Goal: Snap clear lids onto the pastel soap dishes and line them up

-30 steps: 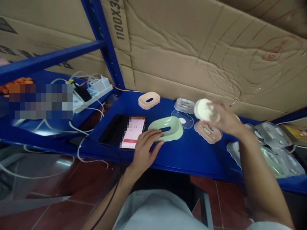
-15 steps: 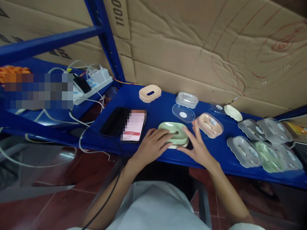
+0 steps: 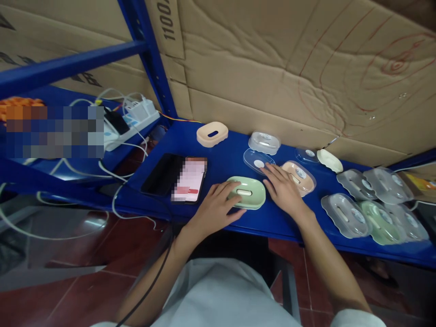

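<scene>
A pale green soap dish (image 3: 250,193) lies flat on the blue shelf (image 3: 231,163), a cream piece showing through its slot. My left hand (image 3: 214,210) rests on its left end with fingers spread. My right hand (image 3: 282,188) lies flat just to its right, fingertips reaching a clear oval lid (image 3: 257,160) and partly covering a peach dish (image 3: 301,175). Neither hand grips anything.
A peach soap dish (image 3: 211,134), a clear dish (image 3: 265,142) and a cream insert (image 3: 329,160) lie farther back. Several clear and green dishes (image 3: 374,213) crowd the right. Two phones (image 3: 175,178) lie left; a power strip with cables (image 3: 131,120) beyond. Cardboard wall behind.
My right hand came down from holding up a cream piece, which now sits inside the green dish. The dish has been pressed flat and my right hand slid off to its right.
</scene>
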Demonstrator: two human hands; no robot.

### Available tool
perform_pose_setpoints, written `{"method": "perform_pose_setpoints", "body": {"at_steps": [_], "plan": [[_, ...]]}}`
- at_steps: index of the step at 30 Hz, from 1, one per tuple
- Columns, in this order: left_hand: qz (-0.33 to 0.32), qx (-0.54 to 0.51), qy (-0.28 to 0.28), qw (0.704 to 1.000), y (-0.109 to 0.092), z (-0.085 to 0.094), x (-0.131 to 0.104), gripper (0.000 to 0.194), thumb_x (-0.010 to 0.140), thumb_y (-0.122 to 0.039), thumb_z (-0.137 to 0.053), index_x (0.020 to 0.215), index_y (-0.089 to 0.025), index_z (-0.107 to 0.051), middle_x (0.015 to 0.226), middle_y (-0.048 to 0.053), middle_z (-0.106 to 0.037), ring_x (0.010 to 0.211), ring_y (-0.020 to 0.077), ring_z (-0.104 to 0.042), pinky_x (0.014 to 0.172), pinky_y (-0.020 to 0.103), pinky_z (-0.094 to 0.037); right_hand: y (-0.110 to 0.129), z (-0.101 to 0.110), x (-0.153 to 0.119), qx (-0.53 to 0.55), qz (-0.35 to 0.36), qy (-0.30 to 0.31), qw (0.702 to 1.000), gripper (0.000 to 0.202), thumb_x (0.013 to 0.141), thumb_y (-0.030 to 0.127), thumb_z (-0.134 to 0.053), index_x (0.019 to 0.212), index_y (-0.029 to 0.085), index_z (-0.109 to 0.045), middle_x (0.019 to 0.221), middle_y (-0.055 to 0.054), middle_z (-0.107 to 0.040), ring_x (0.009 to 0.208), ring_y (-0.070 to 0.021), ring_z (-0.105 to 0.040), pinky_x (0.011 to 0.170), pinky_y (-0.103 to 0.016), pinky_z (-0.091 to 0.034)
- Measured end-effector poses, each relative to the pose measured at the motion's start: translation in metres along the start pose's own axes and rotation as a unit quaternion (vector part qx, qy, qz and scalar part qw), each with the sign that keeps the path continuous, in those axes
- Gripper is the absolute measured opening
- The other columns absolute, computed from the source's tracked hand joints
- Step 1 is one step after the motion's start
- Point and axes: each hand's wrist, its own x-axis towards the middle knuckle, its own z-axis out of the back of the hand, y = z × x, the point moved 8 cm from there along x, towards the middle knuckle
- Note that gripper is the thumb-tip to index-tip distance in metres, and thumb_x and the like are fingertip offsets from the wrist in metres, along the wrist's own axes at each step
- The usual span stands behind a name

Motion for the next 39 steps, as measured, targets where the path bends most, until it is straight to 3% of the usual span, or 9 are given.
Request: {"method": "perform_pose_setpoints", "body": {"at_steps": [5,9,12,16,19,22,26,30,39], "plan": [[0.028,-0.007,-0.016,0.999,0.004,0.002,-0.001,0.020,0.099,-0.033,-0.070,0.116,-0.022,-0.071,0.147,0.016,-0.063,0.133,0.0326,-0.063,0.106,0.049,-0.054,-0.011,0.008,0.022,0.043,-0.032,-0.026,0.998,0.031,0.108,0.040,-0.051,0.112,0.021,-0.075,0.119,-0.014,-0.078,0.114,-0.0335,-0.072,0.107,-0.058,-0.051],[0.035,-0.021,-0.051,0.998,0.007,0.007,-0.004,0.065,0.093,-0.032,-0.079,0.151,-0.024,-0.050,0.171,0.023,-0.033,0.154,0.0400,-0.044,0.117,0.056,-0.049,-0.013,0.029,0.001,0.285,-0.097,-0.107,0.948,0.036,0.109,0.053,-0.049,0.125,0.027,-0.066,0.104,-0.006,-0.076,0.098,-0.0239,-0.074,0.093,-0.043,-0.059],[0.026,-0.031,-0.080,0.996,0.007,0.009,-0.005,0.084,0.091,-0.032,-0.082,0.160,-0.027,-0.035,0.177,0.025,-0.013,0.162,0.0447,-0.027,0.120,0.064,-0.044,-0.013,0.017,-0.013,0.400,-0.170,-0.080,0.897,0.045,0.108,0.062,-0.044,0.127,0.027,-0.065,0.079,0.000,-0.064,0.070,-0.0187,-0.066,0.071,-0.035,-0.059],[0.035,-0.063,-0.029,0.997,0.010,0.000,-0.003,0.088,0.093,-0.029,-0.079,0.165,-0.033,-0.028,0.177,0.021,-0.021,0.163,0.0407,-0.029,0.121,0.062,-0.046,-0.012,-0.007,-0.015,0.403,-0.212,-0.066,0.888,0.053,0.105,0.067,-0.045,0.123,0.026,-0.072,0.075,0.001,-0.060,0.062,-0.0164,-0.057,0.061,-0.032,-0.055],[0.067,-0.086,0.014,0.994,0.015,-0.007,-0.003,0.084,0.094,-0.032,-0.078,0.164,-0.032,-0.033,0.174,0.019,-0.027,0.160,0.0380,-0.036,0.121,0.057,-0.048,-0.011,-0.012,-0.011,0.344,-0.195,-0.074,0.915,0.054,0.107,0.065,-0.044,0.124,0.024,-0.075,0.094,-0.005,-0.069,0.076,-0.0182,-0.065,0.077,-0.037,-0.061],[0.087,-0.097,0.017,0.991,0.020,-0.008,-0.003,0.081,0.091,-0.038,-0.080,0.162,-0.033,-0.040,0.172,0.018,-0.033,0.156,0.0388,-0.041,0.121,0.059,-0.048,-0.005,-0.010,-0.013,0.276,-0.153,-0.071,0.946,0.053,0.110,0.059,-0.038,0.140,0.028,-0.069,0.133,-0.011,-0.068,0.115,-0.0245,-0.069,0.106,-0.047,-0.057],[0.084,-0.094,0.005,0.992,0.021,-0.008,-0.003,0.075,0.092,-0.043,-0.078,0.159,-0.030,-0.046,0.166,0.019,-0.041,0.152,0.0395,-0.046,0.120,0.061,-0.047,0.023,-0.014,-0.026,0.192,-0.017,0.007,0.981,0.058,0.110,0.054,-0.045,0.164,0.036,-0.042,0.170,-0.008,-0.040,0.157,-0.0311,-0.040,0.127,-0.058,-0.038],[0.069,-0.092,-0.003,0.993,0.021,-0.009,-0.004,0.069,0.095,-0.043,-0.075,0.157,-0.029,-0.048,0.163,0.018,-0.044,0.150,0.0382,-0.047,0.119,0.058,-0.049,0.045,-0.020,-0.041,0.111,0.088,0.041,0.989,0.079,0.102,0.051,-0.065,0.170,0.042,-0.025,0.178,-0.005,-0.026,0.164,-0.0350,-0.025,0.129,-0.064,-0.035],[0.092,-0.131,-0.009,0.987,0.026,-0.011,-0.007,0.066,0.094,-0.039,-0.078,0.153,-0.032,-0.050,0.162,0.015,-0.042,0.152,0.0364,-0.046,0.123,0.057,-0.045,0.060,-0.018,-0.044,0.057,0.145,0.003,0.988,0.072,0.104,0.035,-0.064,0.168,0.043,-0.031,0.170,-0.004,-0.043,0.159,-0.0324,-0.039,0.130,-0.065,-0.034]]}}
